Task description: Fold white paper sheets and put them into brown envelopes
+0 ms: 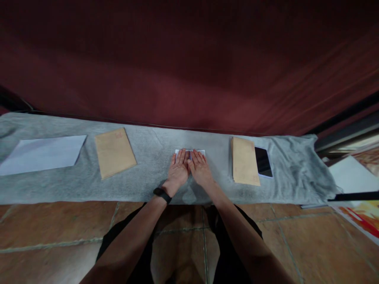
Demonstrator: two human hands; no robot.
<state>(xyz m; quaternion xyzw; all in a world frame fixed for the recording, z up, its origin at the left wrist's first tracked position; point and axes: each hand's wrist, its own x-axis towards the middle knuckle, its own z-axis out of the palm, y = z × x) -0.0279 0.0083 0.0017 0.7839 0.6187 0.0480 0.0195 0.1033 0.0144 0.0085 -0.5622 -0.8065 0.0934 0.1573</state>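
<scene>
Both my hands lie flat, side by side, on a small folded white paper (202,152) at the middle of the grey cloth. My left hand (178,169), with a dark band on its wrist, covers the paper's left part with fingers stretched forward. Over the right part rests my right hand (200,169), its fingers straight and its thumb near the left hand. Most of the paper is hidden; only its far edge and corners show. A brown envelope (115,153) lies to the left, and a stack of brown envelopes (245,161) to the right.
White paper sheets (47,154) lie at the far left of the grey cloth (154,185). A phone (263,162) is partly under the envelope stack. Dark red fabric (177,98) rises behind the cloth. Boards and a printed picture (364,217) stand at the right.
</scene>
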